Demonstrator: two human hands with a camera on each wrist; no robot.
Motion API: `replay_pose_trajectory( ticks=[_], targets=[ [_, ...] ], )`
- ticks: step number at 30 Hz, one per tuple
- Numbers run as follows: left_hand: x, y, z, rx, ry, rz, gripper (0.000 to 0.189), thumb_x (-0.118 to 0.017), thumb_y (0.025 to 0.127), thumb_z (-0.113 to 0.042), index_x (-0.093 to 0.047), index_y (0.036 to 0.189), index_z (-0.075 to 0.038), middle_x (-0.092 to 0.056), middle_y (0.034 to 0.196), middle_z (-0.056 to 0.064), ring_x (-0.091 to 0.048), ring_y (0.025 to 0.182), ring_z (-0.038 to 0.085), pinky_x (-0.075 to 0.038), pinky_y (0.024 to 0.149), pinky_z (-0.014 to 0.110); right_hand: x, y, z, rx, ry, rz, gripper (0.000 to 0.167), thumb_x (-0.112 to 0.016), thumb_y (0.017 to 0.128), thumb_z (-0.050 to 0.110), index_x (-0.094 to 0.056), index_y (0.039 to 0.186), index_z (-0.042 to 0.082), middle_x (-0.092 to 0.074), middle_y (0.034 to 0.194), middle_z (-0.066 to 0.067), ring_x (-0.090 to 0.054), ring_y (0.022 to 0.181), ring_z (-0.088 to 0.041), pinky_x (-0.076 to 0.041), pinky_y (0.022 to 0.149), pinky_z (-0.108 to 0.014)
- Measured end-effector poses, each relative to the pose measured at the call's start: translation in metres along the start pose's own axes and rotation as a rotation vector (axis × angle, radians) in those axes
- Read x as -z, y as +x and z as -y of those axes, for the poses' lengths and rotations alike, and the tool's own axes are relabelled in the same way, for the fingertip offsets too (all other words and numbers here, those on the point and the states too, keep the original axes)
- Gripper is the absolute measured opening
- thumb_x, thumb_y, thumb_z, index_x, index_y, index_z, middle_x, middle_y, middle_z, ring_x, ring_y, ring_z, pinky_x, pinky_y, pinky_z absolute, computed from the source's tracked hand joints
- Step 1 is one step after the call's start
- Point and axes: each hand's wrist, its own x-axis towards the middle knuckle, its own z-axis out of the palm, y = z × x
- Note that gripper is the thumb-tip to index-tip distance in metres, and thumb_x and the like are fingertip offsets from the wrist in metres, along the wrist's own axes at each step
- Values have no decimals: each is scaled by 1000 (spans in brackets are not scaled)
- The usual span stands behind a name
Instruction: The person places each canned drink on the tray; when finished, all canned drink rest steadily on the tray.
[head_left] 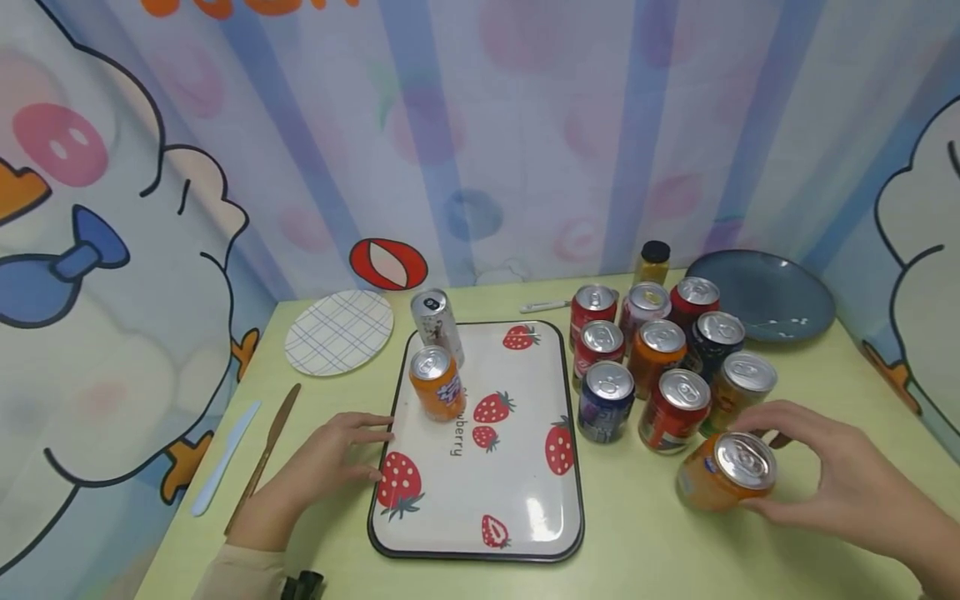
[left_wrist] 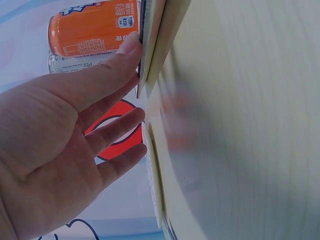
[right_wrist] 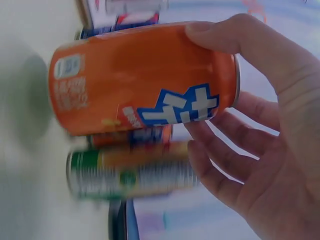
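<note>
My right hand [head_left: 832, 475] grips an orange soda can [head_left: 720, 479] near its top, thumb on one side and fingers on the other. In the right wrist view the can [right_wrist: 145, 80] lies across the picture, its blue-and-white lettering visible. My left hand [head_left: 322, 458] is at the left edge of a white strawberry-print tray [head_left: 517, 492], fingers extended. The left wrist view has the thumb [left_wrist: 131, 45] right at the tray's rim. On the tray's upper left stand another orange can [head_left: 437, 387] and, behind it, a silver-white can [head_left: 435, 317].
Several cans, among them a dark blue can [head_left: 604, 408] and a red can [head_left: 672, 417], stand grouped right of the tray. Behind them are a small black-capped bottle [head_left: 653, 262] and a dark plate [head_left: 787, 292]. A checked plate [head_left: 337, 333] and two knives, one brown [head_left: 266, 450], lie left.
</note>
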Motion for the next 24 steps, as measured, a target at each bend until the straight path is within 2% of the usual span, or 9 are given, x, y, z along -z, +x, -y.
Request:
replay_pose_trajectory(
  ticks=[4,9,12,16,20,24],
  targets=[
    [0,0,0,3,-1,2,50,-89,78,-18,-75,126,-10,-62,146,9,-52,138,39,-43,116,59,-12,13,24,26,76,-10,85,-106,47,18,-67,123,26,-67,118,13,-58,102,5,-48,80,-6],
    [0,0,-2,15,-11,7,50,-89,78,-19,-76,126,-11,-62,146,9,-51,138,39,-43,115,60,-37,34,52,74,161,-37,84,-105,50,15,-67,125,25,-67,123,10,-60,106,2,-51,83,-6],
    [1,0,-3,23,-18,9,50,-89,78,-19,-76,126,-12,-62,146,8,-51,138,39,-43,115,60,-55,49,66,94,193,-40,82,-105,52,18,-67,124,26,-66,123,12,-60,103,1,-53,78,-10],
    [1,1,-2,30,-21,13,50,-89,79,-19,-75,126,-12,-62,147,8,-51,139,39,-43,116,60,-80,73,84,91,249,-6,75,-103,58,26,-67,124,29,-66,123,14,-62,102,-1,-56,77,-19],
    [1,2,-2,35,-19,17,50,-89,79,-19,-75,126,-12,-62,147,8,-51,139,39,-43,116,60,-108,99,102,73,316,43,69,-100,63,29,-68,123,27,-66,125,11,-64,108,-7,-61,87,-29],
    [0,2,-2,42,-18,23,50,-89,79,-20,-75,126,-13,-62,146,8,-51,139,39,-43,116,60,-139,123,118,67,392,87,64,-99,65,31,-69,122,24,-67,122,11,-64,103,-7,-62,86,-31]
  ],
)
